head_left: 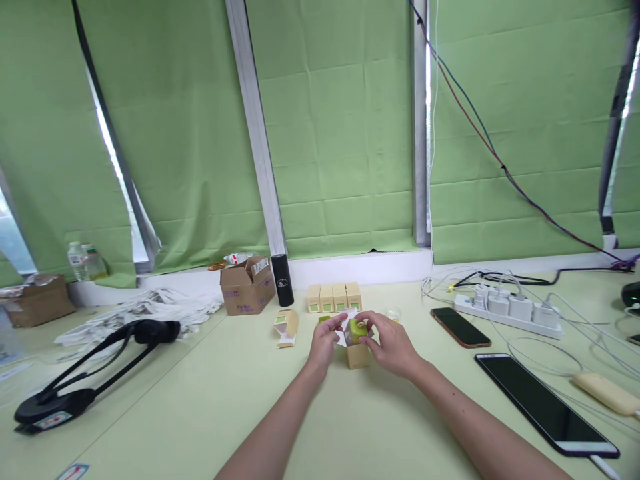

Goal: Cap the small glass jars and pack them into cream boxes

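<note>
A small tan box [358, 357] stands in front of me on the table, its top open. My right hand [393, 343] pinches a small yellow-green object [357, 329] at the mouth of this box. On the box's left side, my left hand [325, 340] has its thumb and fingers around a white flap or paper [343, 337]. Another open tan box [287, 327] lies to the left. Behind the hands, several closed tan boxes [333, 298] stand in a row. A clear round item [393, 313] sits just beyond my right hand.
At the left are a black headset [95, 380] and white cables [145, 313]. A cardboard box [247, 287] and black cylinder [283, 280] stand at the back. Phones [460, 327], a tablet-like device [545, 403] and a power strip [510, 315] lie at the right.
</note>
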Available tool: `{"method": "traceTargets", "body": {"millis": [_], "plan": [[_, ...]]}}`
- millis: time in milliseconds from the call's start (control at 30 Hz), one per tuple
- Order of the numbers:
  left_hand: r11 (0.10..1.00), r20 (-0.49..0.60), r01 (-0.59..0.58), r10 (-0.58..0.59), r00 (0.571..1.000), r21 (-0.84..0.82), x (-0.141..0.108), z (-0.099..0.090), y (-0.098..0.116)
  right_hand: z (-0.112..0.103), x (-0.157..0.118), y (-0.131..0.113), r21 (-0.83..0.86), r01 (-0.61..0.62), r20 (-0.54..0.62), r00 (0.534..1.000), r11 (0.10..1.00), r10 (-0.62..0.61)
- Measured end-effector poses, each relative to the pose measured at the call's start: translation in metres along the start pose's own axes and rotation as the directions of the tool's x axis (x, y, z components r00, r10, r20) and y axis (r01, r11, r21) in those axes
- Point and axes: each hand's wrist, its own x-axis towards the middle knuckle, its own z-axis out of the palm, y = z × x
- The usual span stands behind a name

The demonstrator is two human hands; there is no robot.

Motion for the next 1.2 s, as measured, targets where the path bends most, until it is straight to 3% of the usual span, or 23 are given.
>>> {"method": "traceTargets", "body": {"millis": [367, 567, 700, 933, 1200], "plan": [[0.999, -0.012, 0.002, -0.001, 1.000, 0.046, -0.005, 0.003, 0.008, 0.007, -0.004, -0.004, -0.018, 0.016, 0.031, 0.999, 1.000, -0.015], [0.998, -0.009, 0.000, 0.001, 1.000, 0.062, -0.007, 0.005, 0.010, 0.016, 0.000, 0.000, -0.049, -0.012, -0.026, 1.000, 0.999, 0.011], [0.998, -0.020, -0.009, 0.010, 1.000, 0.061, -0.007, 0.004, 0.008, 0.021, 0.001, 0.003, 0.010, -0.007, -0.061, 0.998, 1.000, 0.007], [0.999, -0.016, -0.006, 0.007, 1.000, 0.048, -0.007, 0.004, 0.008, 0.028, 0.002, 0.006, 0.092, -0.095, -0.098, 0.990, 0.991, 0.104], [0.998, -0.010, -0.013, 0.014, 1.000, 0.054, -0.007, 0.004, 0.008, 0.034, 0.006, 0.013, 0.141, -0.132, -0.089, 0.985, 0.981, 0.145]]}}
